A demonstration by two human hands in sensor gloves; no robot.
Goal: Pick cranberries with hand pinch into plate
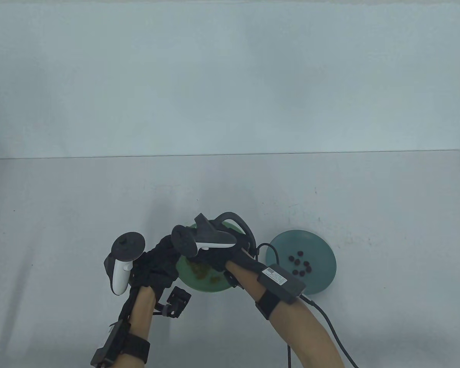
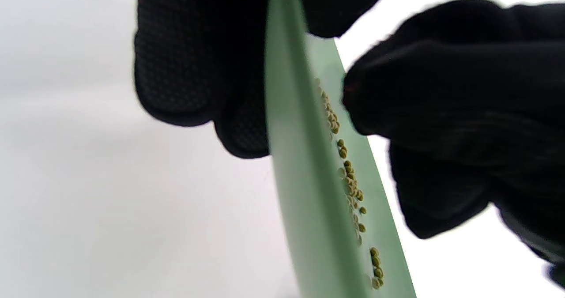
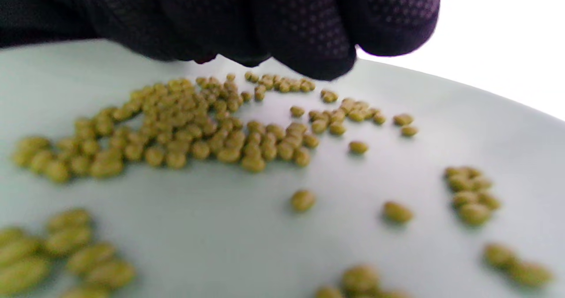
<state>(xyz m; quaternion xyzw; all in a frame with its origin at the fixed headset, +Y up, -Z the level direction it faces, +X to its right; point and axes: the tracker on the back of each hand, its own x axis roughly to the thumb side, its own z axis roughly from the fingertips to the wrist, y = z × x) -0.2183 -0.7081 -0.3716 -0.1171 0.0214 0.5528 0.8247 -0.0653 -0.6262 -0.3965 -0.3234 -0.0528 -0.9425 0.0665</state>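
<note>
A light green plate (image 1: 199, 286) at table centre holds many small green beans (image 1: 201, 270). A dark teal plate (image 1: 314, 241) to its right holds several dark red cranberries (image 1: 301, 264). My left hand (image 1: 168, 264) grips the light green plate's left rim; in the left wrist view its fingers (image 2: 198, 68) close on both sides of the rim (image 2: 300, 179). My right hand (image 1: 214, 260) hovers over the beans with fingertips (image 3: 304, 55) bunched together just above them (image 3: 198, 126). A dark red speck (image 3: 205, 60) shows between the fingertips, apparently a cranberry.
A black cable (image 1: 329, 322) runs from my right wrist toward the front edge. The grey table (image 1: 80, 199) stretches wide to the left, right and behind the plates. A pale wall stands at the back.
</note>
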